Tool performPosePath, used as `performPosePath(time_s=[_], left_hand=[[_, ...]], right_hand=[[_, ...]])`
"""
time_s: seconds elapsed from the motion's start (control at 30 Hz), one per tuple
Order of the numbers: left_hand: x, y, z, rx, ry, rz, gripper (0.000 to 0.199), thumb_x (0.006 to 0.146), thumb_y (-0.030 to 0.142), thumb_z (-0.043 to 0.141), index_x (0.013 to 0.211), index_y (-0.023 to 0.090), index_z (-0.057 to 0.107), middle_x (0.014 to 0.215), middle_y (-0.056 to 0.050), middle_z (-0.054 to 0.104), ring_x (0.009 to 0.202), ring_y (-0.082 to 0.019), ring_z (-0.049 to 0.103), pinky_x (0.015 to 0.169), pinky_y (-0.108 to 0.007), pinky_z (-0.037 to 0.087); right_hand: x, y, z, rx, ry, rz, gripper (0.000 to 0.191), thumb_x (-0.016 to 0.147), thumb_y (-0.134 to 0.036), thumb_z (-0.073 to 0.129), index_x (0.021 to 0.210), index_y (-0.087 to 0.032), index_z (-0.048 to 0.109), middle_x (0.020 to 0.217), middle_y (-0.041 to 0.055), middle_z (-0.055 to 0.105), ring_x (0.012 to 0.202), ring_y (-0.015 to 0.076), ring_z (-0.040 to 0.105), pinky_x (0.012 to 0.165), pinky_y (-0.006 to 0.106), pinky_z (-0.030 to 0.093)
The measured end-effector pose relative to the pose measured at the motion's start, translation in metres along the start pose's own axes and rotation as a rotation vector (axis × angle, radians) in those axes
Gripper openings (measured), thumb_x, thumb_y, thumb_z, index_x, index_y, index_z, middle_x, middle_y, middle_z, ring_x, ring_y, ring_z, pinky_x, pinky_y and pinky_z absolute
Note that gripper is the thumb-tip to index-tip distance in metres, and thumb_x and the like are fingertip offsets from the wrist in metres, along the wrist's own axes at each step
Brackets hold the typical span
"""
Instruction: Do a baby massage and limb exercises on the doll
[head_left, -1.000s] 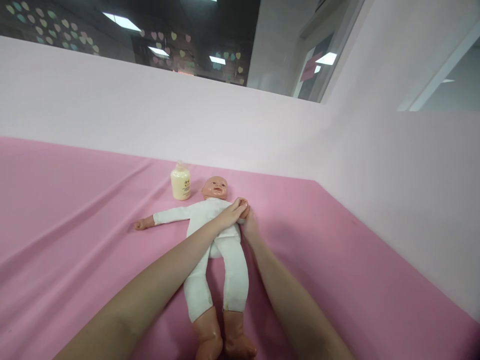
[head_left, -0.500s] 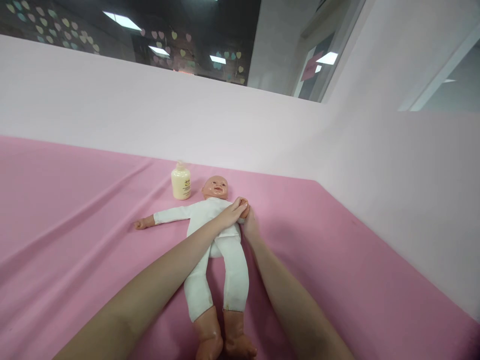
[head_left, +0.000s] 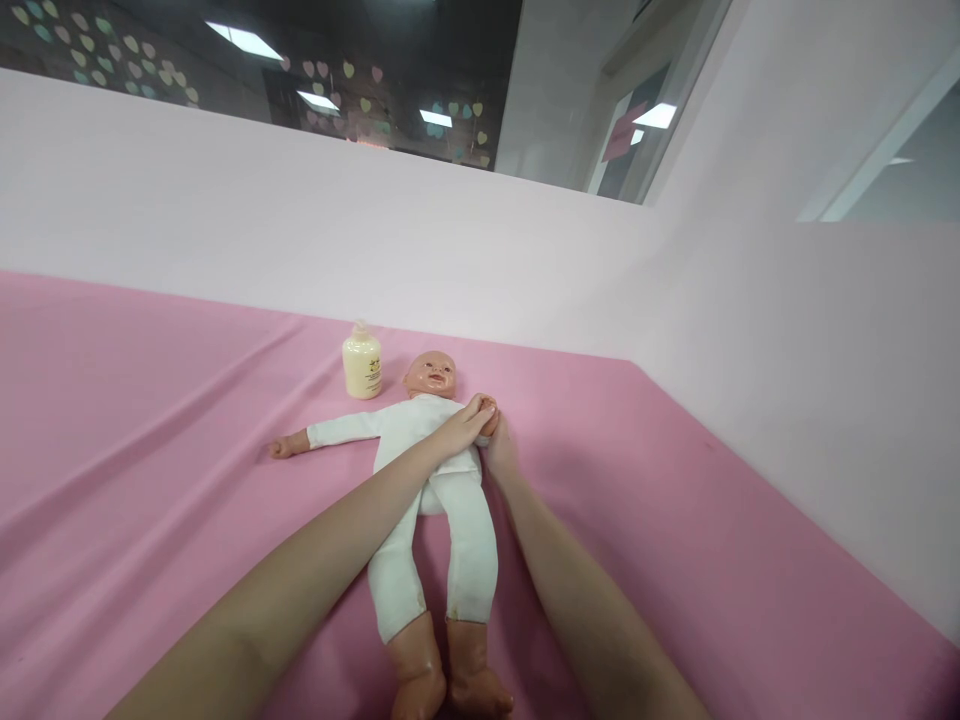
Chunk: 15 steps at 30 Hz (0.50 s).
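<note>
A baby doll (head_left: 409, 430) in white clothes lies face up on a pink sheet (head_left: 187, 400), its feet toward me. Its arm on the left is stretched out flat. My left hand (head_left: 469, 422) reaches across the doll's chest, its fingers closed around the doll's hand (head_left: 489, 424) on the right. From the right side, my right hand (head_left: 501, 450) is wrapped round the same doll hand, touching my left fingers. Most of the doll's hand is hidden between them. A cream pump bottle (head_left: 362, 368) stands upright left of the doll's head.
Behind the sheet rises a white wall (head_left: 337, 220), with a dark window (head_left: 405, 70) above it showing heart stickers and light reflections. Another white wall (head_left: 825, 350) borders the sheet on the right. Folds run across the sheet on the left.
</note>
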<state>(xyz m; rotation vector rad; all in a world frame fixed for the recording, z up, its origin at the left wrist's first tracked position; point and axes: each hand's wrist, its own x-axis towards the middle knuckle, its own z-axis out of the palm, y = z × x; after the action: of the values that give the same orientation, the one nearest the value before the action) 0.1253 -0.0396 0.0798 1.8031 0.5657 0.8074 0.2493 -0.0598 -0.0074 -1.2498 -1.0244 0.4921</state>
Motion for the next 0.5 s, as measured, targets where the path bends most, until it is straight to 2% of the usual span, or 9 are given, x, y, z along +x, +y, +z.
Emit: performPosePath(time_s=[0.27, 0.5], left_hand=[[0.0006, -0.0002, 0.0006, -0.011, 0.002, 0.002, 0.020, 0.096, 0.043, 0.047, 0.100, 0.024, 0.051, 0.101, -0.002, 0.064, 0.106, -0.020, 0.060, 0.112, -0.038, 0.045], [-0.0005, 0.0050, -0.0002, 0.005, -0.001, -0.018, 0.017, 0.094, 0.038, 0.048, 0.102, 0.024, 0.052, 0.105, -0.003, 0.066, 0.110, -0.021, 0.062, 0.112, -0.038, 0.045]], right_hand=[[-0.0012, -0.0010, 0.0013, 0.003, 0.018, 0.048, 0.025, 0.094, -0.036, 0.056, 0.110, -0.021, 0.068, 0.100, 0.0050, 0.073, 0.102, 0.0216, 0.066, 0.092, 0.035, 0.055], [-0.0017, -0.0027, 0.0000, 0.020, 0.002, 0.016, 0.019, 0.093, -0.034, 0.058, 0.104, -0.021, 0.067, 0.095, 0.0041, 0.071, 0.102, 0.0204, 0.066, 0.091, 0.030, 0.053]])
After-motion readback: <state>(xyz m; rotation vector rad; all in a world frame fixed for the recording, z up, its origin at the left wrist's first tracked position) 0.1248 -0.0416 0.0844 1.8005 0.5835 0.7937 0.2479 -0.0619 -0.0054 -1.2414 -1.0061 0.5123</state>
